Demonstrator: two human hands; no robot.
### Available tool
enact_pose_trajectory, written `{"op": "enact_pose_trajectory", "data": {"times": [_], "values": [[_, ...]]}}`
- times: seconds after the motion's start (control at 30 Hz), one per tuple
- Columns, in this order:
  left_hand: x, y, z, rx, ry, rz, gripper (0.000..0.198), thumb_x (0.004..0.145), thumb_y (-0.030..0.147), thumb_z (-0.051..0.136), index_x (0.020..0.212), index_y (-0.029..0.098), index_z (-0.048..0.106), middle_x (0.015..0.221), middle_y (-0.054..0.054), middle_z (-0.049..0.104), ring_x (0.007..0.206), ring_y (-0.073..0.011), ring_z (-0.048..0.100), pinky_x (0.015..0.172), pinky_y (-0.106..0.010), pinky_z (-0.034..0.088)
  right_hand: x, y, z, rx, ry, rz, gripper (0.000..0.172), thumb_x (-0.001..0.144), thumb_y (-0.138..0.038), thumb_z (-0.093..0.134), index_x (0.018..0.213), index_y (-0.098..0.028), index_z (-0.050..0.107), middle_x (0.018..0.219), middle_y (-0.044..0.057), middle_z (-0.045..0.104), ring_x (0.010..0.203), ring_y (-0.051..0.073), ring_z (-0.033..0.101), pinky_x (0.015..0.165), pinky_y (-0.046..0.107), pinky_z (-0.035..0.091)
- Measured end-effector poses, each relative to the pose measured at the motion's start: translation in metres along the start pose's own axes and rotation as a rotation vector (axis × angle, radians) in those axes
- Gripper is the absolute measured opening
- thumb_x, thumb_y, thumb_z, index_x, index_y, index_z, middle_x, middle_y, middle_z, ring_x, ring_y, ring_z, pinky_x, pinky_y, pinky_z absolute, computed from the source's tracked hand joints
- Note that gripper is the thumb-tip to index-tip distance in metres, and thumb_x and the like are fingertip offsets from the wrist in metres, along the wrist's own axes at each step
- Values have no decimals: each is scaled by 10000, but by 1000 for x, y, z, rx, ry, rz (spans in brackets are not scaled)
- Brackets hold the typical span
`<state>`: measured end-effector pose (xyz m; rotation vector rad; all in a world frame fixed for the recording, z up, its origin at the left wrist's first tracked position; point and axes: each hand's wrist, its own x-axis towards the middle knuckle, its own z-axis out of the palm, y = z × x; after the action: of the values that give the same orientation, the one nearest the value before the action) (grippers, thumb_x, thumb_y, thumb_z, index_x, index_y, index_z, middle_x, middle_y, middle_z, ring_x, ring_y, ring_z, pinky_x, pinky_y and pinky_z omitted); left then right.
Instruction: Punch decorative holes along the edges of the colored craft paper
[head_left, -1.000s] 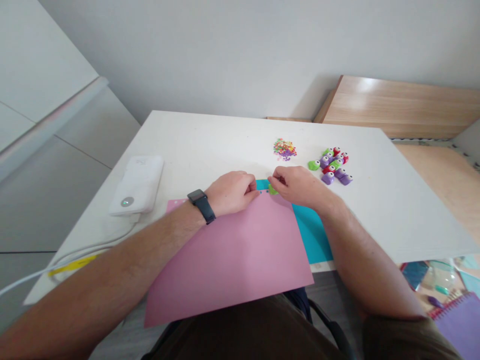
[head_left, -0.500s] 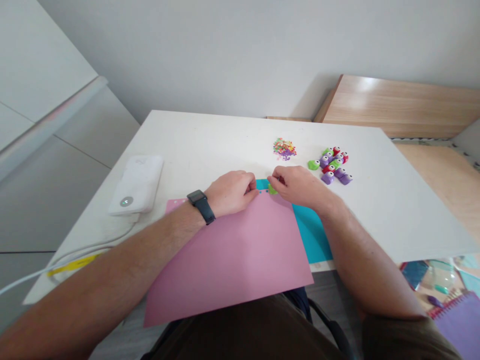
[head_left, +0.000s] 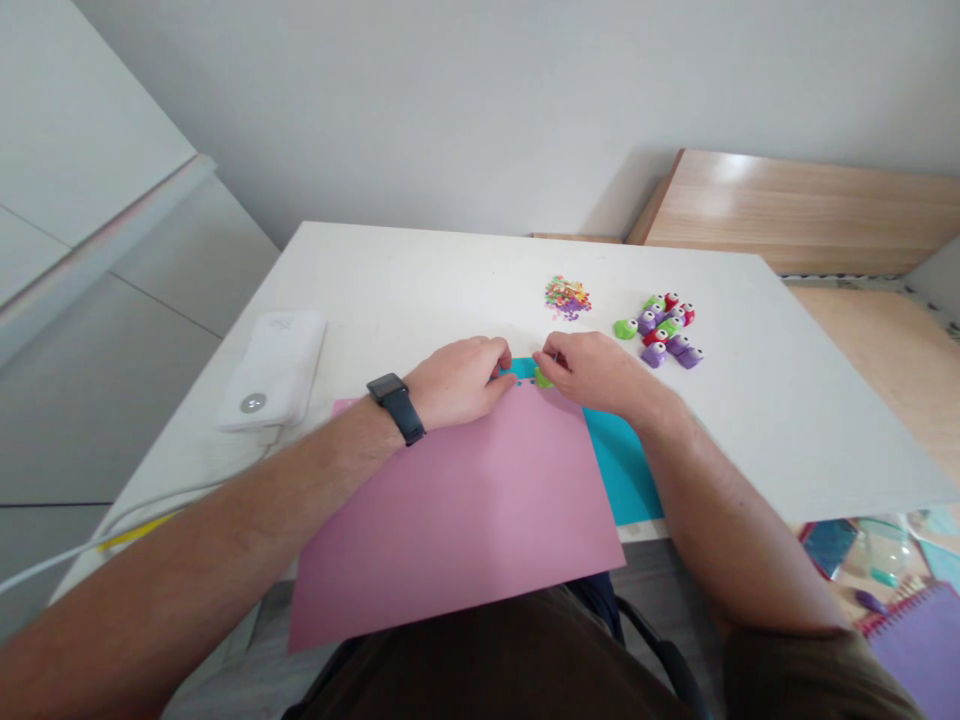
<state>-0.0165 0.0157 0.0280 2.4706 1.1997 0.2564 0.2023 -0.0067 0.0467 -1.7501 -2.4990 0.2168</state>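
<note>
Pink paper (head_left: 465, 510) lies on a white table (head_left: 420, 290), its lower part hanging over the table's near edge, toward the seated person's lap. A knock from the body there could bend the sheet or pull it askew. Blue sheet (head_left: 624, 470) shows from beneath it at the right and along the top; since the two do not line up, any slipping could skew them further. Near the table's left edge rests a white device (head_left: 277, 365), a pale cable (head_left: 169, 492) passing close to the left forearm, which could snag it.

Left hand (head_left: 459, 383) arches over the paper's top edge, thumb and forefinger a little apart (whether they grip the paper, I cannot tell). If that hold is light, the sheet could turn. Right hand (head_left: 592, 370) faces it. Toward the table's right edge sit colourful eyed pieces (head_left: 656, 338), which a swinging forearm could scatter. Nearer the far edge, tiny bits (head_left: 568, 298) form a loose heap that brushing knuckles could spread.

Pinched between right thumb and fingers, a green piece (head_left: 543, 378) touches the paper's top edge. Tilted, it could crease that edge. Just beside it are small blue spots (head_left: 532, 381), probably holes; pressing too close could tear between them.
</note>
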Motion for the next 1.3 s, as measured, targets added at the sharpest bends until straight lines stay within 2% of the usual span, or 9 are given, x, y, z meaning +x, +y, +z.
{"op": "enact_pose_trajectory", "data": {"times": [0.17, 0.3, 0.37, 0.5, 0.83, 1.0, 1.3], "values": [[1, 7, -7, 37, 56, 59, 226, 963, 344, 560, 1077, 169, 647, 1036, -94, 695, 960, -260, 668, 841, -386, 521, 0, 0, -1, 2, -9, 3, 377, 1051, -424, 411, 946, -203, 698, 897, 80, 769, 784, 206, 665, 678, 312, 361], [5, 15, -7, 31, 150, 225, 350, 936, 237, 603, 1268, 128, 612, 1265, -136, 662, 1190, -286, 616, 1047, -429, 487, 0, 0, -1, 5, -13, -4, 407, 1059, -443, 389, 943, -203, 698, 874, 82, 768, 781, 212, 669, 679, 317, 351], [7, 19, -7, 15, 149, 302, 388, 920, 178, 599, 1305, 128, 597, 1314, -140, 651, 1236, -286, 599, 1093, -440, 468, 0, 0, -1, 17, -16, -14, 405, 1063, -429, 379, 961, -199, 696, 888, 89, 771, 795, 215, 675, 687, 315, 355], [10, 21, -4, -26, 155, 361, 340, 931, 139, 550, 1265, 138, 616, 1278, -139, 680, 1220, -282, 619, 1079, -453, 493, 1, 1, -1, 45, -24, -40, 391, 1067, -403, 372, 984, -195, 693, 915, 95, 772, 790, 211, 670, 677, 311, 348], [8, 11, 10, -86, 282, 386, 398, 922, 72, 511, 1302, 121, 617, 1317, -140, 673, 1222, -267, 613, 1091, -451, 492, -2, 9, -8, 149, -4, -38, 342, 1051, -409, 425, 931, -192, 660, 859, 69, 742, 733, 176, 644, 671, 281, 390], [3, 7, 17, -94, 336, 386, 383, 943, 69, 498, 1302, 135, 616, 1295, -133, 684, 1194, -256, 628, 1054, -441, 512, -5, 13, -11, 166, -4, -46, 280, 1020, -398, 482, 988, -201, 679, 876, 54, 748, 763, 181, 660, 685, 276, 412], [0, 4, 22, -108, 302, 394, 393, 947, 89, 500, 1310, 162, 630, 1233, -117, 704, 1152, -251, 636, 1030, -435, 521, -5, 11, -10, 151, -45, -43, 257, 990, -384, 521, 1030, -205, 702, 898, 61, 759, 797, 194, 671, 721, 283, 438]]}}
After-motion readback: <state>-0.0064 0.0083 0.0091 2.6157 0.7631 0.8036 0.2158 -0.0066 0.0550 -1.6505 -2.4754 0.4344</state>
